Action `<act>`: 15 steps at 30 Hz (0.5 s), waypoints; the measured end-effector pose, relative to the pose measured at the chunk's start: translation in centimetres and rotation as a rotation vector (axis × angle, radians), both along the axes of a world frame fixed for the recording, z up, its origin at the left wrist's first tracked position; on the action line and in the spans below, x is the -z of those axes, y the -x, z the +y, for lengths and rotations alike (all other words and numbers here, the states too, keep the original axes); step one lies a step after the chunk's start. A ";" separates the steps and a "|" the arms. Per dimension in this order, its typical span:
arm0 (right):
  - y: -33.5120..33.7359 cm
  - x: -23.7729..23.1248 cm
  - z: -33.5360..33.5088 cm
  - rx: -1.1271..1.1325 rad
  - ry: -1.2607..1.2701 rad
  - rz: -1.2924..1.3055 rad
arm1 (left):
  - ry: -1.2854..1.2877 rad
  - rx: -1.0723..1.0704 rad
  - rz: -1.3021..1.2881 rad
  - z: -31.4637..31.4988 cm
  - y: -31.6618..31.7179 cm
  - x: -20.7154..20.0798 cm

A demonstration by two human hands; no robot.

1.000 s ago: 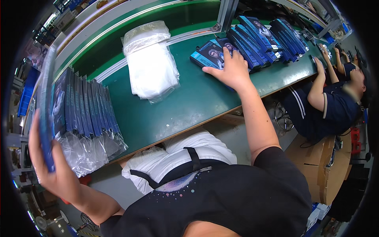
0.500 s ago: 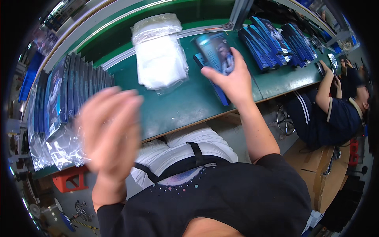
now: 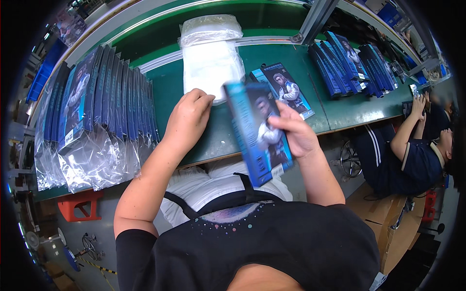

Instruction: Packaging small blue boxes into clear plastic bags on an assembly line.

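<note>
My right hand (image 3: 298, 131) grips a flat blue box (image 3: 255, 138) with a printed figure on its front, tilted above the table's near edge and slightly blurred. My left hand (image 3: 189, 119) has its fingers pressed together at the lower edge of a stack of clear plastic bags (image 3: 211, 65). Whether a bag is caught between those fingertips cannot be made out. Behind the held box, a similar box (image 3: 289, 89) lies face up on the green table (image 3: 208, 145).
On the left stands a row of bagged boxes (image 3: 102, 97), their loose plastic hanging toward the front edge. More blue boxes (image 3: 340, 63) are stacked at the far right, near a metal post (image 3: 318, 22). A co-worker (image 3: 417, 145) sits at right, beside a cardboard box (image 3: 388, 218).
My left hand has swung from beside the bagged boxes to the plastic bags. My right hand has brought its box nearer to me, and the box lying behind now shows more fully.
</note>
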State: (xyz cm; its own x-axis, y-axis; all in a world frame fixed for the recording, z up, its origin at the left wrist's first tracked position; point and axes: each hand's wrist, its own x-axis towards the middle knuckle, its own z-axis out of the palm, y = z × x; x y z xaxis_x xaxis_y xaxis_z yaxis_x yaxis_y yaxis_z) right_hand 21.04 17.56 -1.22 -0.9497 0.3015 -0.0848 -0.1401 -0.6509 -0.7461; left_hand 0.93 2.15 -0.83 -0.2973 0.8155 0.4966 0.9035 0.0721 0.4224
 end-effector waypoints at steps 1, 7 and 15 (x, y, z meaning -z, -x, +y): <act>0.0 -0.2 -0.3 -0.076 -0.005 -0.051 | -0.006 0.004 -0.047 0.0 0.1 -0.1; 3.6 -0.1 -1.4 -0.236 0.077 -0.058 | 0.004 0.008 -0.261 0.1 1.0 -0.8; 3.4 -1.1 0.4 -0.211 -0.141 -0.123 | 0.130 -0.215 -1.000 -0.9 1.3 -2.0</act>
State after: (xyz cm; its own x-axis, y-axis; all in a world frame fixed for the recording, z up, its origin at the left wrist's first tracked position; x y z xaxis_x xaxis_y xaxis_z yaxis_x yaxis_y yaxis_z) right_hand 17.63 17.92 -0.11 -0.9778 0.1152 -0.1747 0.0849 -0.5449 -0.8342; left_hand -0.40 1.28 1.17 -0.6722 0.7258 -0.1464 0.1059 0.2900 0.9511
